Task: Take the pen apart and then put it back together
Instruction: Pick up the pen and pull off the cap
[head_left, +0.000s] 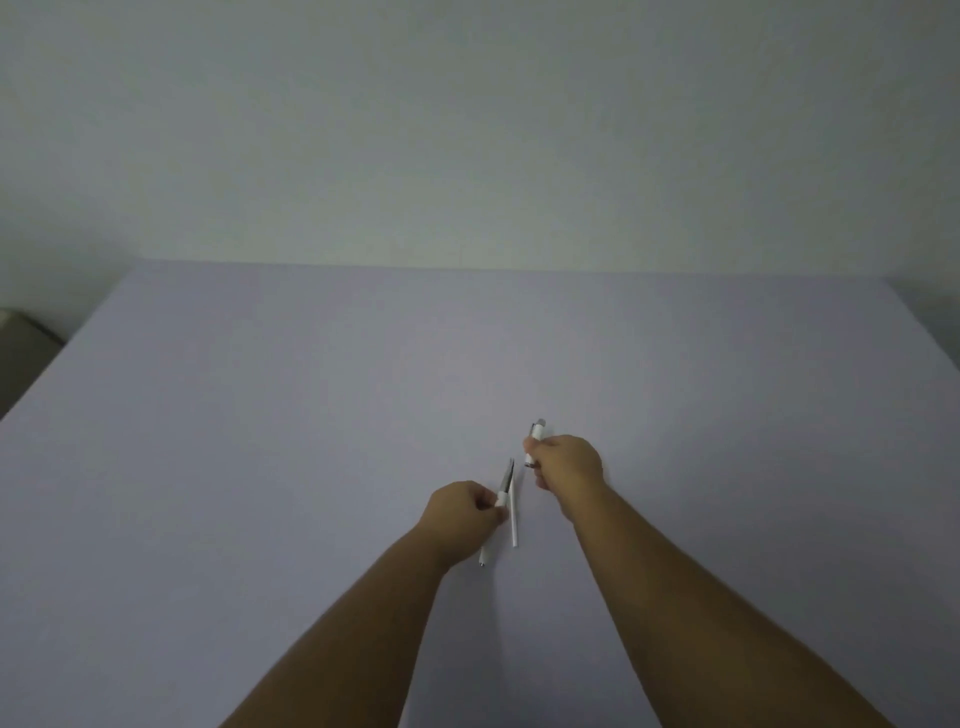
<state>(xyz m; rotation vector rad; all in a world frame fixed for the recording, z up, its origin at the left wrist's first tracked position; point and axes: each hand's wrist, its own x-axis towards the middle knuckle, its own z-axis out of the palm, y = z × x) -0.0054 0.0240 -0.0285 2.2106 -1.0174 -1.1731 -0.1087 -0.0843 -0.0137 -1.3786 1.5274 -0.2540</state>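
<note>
Pen apart: left hand (464, 512) grips tip section (503, 488), right hand (566, 460) white barrel (535, 439).

A wide, pale lavender table (260, 467) fills the lower view; its far edge meets a plain off-white wall (467, 130). Beyond the left edge sits a dim grey-brown object (23, 353).

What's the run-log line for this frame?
stage: pen apart | left hand: holds tip piece | right hand: holds barrel | table: refill
</note>
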